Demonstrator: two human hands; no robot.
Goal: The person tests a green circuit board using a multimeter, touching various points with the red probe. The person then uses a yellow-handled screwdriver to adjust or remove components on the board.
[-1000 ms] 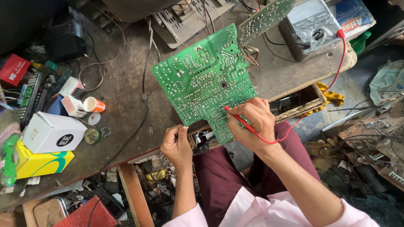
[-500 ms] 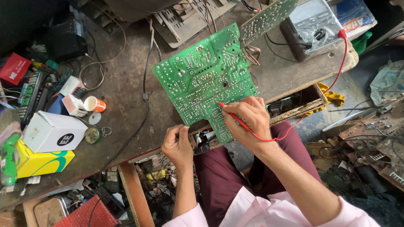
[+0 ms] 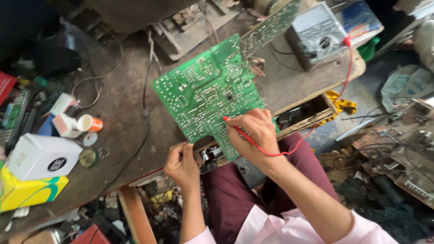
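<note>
A green circuit board point(image 3: 210, 92) is seen from above, lying solder side up and tilted on a cluttered workbench point(image 3: 117, 117), its near corner overhanging the bench edge. The right hand point(image 3: 255, 133) is closed around a red test probe point(image 3: 236, 130), whose tip is touching the board near its lower middle. The left hand point(image 3: 181, 160) is curled at the bench edge just beside the board's near corner; whether it grips anything cannot be told. A red lead point(image 3: 346, 74) runs to a grey multimeter point(image 3: 316, 34). For a clean reading, the tip is best kept steady on a single solder joint, and the board braced.
</note>
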